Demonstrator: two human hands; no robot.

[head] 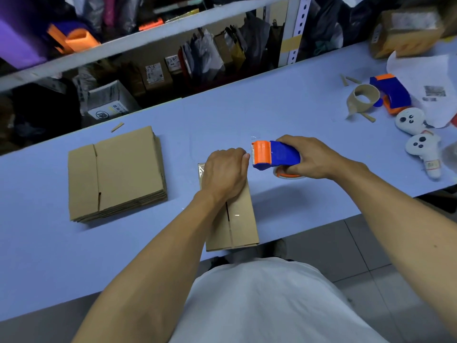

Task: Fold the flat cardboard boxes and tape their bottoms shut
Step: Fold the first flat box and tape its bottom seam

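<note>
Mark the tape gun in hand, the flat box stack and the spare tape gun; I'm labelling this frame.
Tape gun (282,154), head view: blue body, ahead of the right hand.
Box stack (116,172), head view: top sheet's middle.
Spare tape gun (393,94), head view: blue body, far right of table.

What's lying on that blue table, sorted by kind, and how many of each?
Tape dispensers: 2, one held, one lying at the far right
White controllers: 2
Empty tape cores: 1
Folded boxes: 1
Stacks of flat boxes: 1
Total: 7
</note>
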